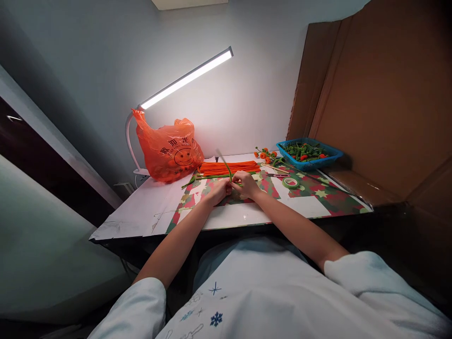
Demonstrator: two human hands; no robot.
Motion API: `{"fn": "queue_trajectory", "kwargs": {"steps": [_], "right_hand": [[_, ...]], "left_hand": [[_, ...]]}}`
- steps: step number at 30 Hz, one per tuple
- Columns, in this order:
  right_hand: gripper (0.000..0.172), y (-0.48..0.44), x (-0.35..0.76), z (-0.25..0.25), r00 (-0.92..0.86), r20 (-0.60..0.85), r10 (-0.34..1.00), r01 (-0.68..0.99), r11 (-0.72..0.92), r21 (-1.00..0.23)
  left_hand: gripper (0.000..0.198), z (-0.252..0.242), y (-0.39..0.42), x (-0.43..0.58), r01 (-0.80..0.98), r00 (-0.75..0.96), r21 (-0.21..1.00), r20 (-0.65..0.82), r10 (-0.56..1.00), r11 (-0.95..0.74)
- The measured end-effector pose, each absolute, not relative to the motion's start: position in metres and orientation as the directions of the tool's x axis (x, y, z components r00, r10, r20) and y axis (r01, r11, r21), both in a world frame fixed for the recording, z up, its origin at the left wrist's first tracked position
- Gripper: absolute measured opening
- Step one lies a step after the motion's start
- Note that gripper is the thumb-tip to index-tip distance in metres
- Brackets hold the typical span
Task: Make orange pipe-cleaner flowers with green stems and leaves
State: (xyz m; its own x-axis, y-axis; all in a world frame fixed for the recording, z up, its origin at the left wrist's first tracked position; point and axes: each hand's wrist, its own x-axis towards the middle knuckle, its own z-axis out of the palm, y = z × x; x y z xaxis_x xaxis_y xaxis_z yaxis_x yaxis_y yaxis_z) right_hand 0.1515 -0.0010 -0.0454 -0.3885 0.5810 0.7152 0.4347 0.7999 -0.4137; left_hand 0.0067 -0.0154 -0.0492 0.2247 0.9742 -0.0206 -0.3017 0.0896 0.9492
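Near the middle of the table, my left hand (219, 190) and my right hand (246, 184) meet, fingers closed round a thin green stem (228, 170). Its upper end rises above the fingers and looks blurred. Just behind the hands lies a bundle of orange sticks (229, 167), with green stems (208, 177) along its front edge. A roll of green tape (291, 182) rests to the right of my right hand. Between the tape and the orange bundle are some thin tools (278, 175).
An orange plastic bag (173, 153) stands at the back left below a lit lamp (187, 79). Orange flowers (265, 155) lie at the back, beside a blue basket (309, 163) of green pieces. Cardboard (370, 99) walls the right side.
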Motion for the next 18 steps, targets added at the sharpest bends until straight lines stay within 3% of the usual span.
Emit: {"fn": "queue_trajectory", "kwargs": {"steps": [5, 10, 15, 18], "right_hand": [[0.022, -0.0028, 0.1474, -0.0437, -0.291, 0.693, 0.660, 0.367, 0.746, -0.556], [0.013, -0.0030, 0.1475, -0.0415, -0.178, 0.621, 0.763, 0.254, 0.645, -0.720], [0.013, -0.0024, 0.1527, -0.0392, -0.250, 0.563, 0.787, 0.258, 0.615, -0.745], [0.015, -0.0046, 0.1565, -0.0369, -0.359, 0.565, 0.743, 0.269, 0.662, -0.700]], "left_hand": [[0.019, -0.0495, -0.0149, 0.0027, -0.283, 0.199, 0.959, 0.077, 0.977, -0.018], [0.025, -0.0479, -0.0164, 0.0021, -0.282, 0.193, 0.959, 0.076, 0.978, -0.019], [0.031, -0.0478, -0.0148, 0.0000, -0.243, 0.137, 0.970, 0.062, 0.989, -0.027], [0.037, -0.0492, -0.0124, -0.0021, -0.190, 0.117, 0.981, 0.055, 0.992, -0.032]]}}
